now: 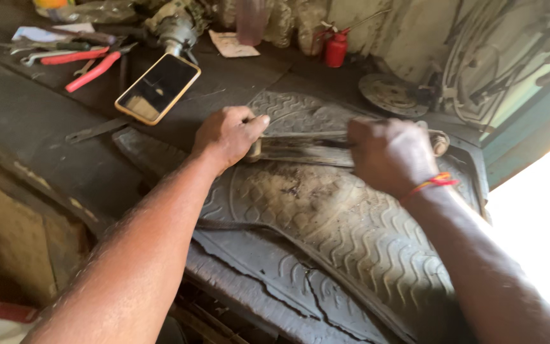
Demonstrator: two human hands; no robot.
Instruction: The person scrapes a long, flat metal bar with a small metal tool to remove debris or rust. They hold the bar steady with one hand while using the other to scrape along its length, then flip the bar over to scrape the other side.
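My left hand [227, 135] and my right hand [389, 155] both grip a dirty, greasy metal part [300, 148], a long arm-like piece with a round bushing end [439, 143] showing past my right fist. The part lies across a worn rubber floor mat [326, 223] with a wavy tread pattern, spread over the dark workbench. My left fingers close around the part's left end; my right fist wraps its middle. A red thread band circles my right wrist.
A phone in a yellow case [158, 88] lies screen-up behind my left hand. Red-handled pliers [93, 71] and other tools sit at the back left. A red oil can [336, 48] and a round metal disc [389, 93] stand at the back.
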